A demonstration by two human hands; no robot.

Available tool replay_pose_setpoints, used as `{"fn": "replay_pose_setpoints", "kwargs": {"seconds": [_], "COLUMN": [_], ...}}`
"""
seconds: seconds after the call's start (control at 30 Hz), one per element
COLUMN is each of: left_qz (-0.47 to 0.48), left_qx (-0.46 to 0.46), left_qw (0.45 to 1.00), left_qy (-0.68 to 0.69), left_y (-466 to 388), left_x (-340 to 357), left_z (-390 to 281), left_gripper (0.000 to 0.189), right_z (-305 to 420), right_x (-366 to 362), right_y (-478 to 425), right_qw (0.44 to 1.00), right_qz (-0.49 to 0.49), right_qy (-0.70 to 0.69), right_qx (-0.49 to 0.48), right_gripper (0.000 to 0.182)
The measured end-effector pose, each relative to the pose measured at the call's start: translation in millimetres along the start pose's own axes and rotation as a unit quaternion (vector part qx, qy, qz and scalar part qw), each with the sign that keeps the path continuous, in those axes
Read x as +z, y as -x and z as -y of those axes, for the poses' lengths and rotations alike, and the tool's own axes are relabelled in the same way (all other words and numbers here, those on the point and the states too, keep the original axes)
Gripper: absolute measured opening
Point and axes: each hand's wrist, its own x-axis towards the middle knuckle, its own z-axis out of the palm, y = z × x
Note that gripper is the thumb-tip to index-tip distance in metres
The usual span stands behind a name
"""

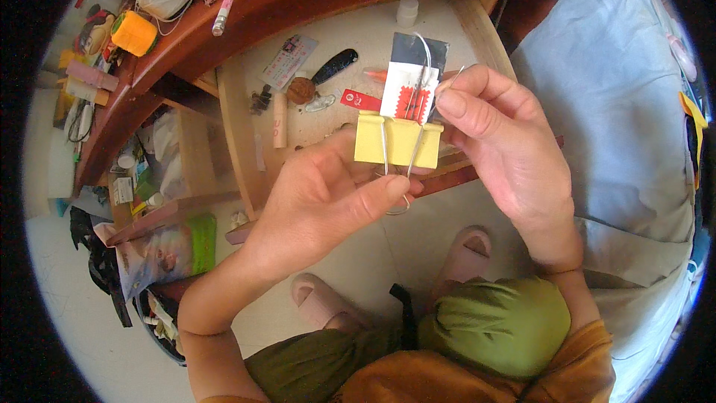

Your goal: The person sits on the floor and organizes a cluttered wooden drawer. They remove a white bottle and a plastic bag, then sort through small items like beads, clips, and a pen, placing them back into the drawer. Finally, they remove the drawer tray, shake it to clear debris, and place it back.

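Observation:
My left hand (330, 196) grips the wire handles of a yellow binder clip (397, 143), thumb on top. Clamped in the clip's jaws is a needle packet (411, 75), with a dark backing, a white paper front and a red zigzag-edged patch. Several needles lie lengthwise over the patch, and a white thread (428, 50) loops near the packet's top. Close to the packet's right edge, my right hand (503, 123) pinches a thin needle (460, 74) between thumb and forefinger; its lower part is hidden by the fingers.
Below the hands, an open wooden drawer (232, 123) holds a walnut (301, 90), a black-handled tool (335, 66), a pink tube (279, 120) and a small white bottle (407, 11). An orange thread spool (134, 33) stands on the desk (168, 39). Grey fabric (604, 95) covers the right side.

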Motion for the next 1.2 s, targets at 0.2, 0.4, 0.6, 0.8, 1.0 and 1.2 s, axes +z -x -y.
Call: {"fn": "replay_pose_setpoints", "kwargs": {"seconds": [0.2, 0.4, 0.6, 0.8, 1.0, 1.2], "left_qz": [-0.004, 0.01, 0.03, 0.056, 0.066, 0.059], "left_qx": [-0.005, -0.013, -0.036, -0.057, -0.053, -0.059], "left_qw": [1.0, 1.0, 0.999, 0.99, 0.989, 0.99], "left_qy": [-0.005, -0.012, 0.024, 0.117, 0.122, 0.117], "left_y": [0.1, -0.4, -2.7, -4.4, -5.6, -5.3], "left_x": [1.5, -1.2, 1.6, 3.9, 3.1, 5.0], "left_z": [0.0, 1.7, -3.4, -5.8, -0.9, -1.1], "left_gripper": [0.04, 0.04, 0.043, 0.048, 0.047, 0.047], "right_z": [-0.1, -3.8, -2.7, -4.0, -5.7, 2.3], "right_x": [8.3, 10.9, 11.2, 13.0, 13.6, 3.5], "right_y": [3.6, 3.9, 1.0, -3.7, -2.2, -6.7], "right_qw": [0.995, 0.994, 0.99, 0.992, 0.987, 0.994], "right_qz": [-0.016, -0.037, -0.05, -0.052, -0.081, -0.011], "right_qy": [0.085, 0.098, 0.13, 0.11, 0.135, 0.057], "right_qx": [-0.039, -0.022, -0.016, -0.034, -0.037, 0.098], "right_gripper": [0.004, 0.006, 0.008, 0.02, 0.033, 0.037]}}
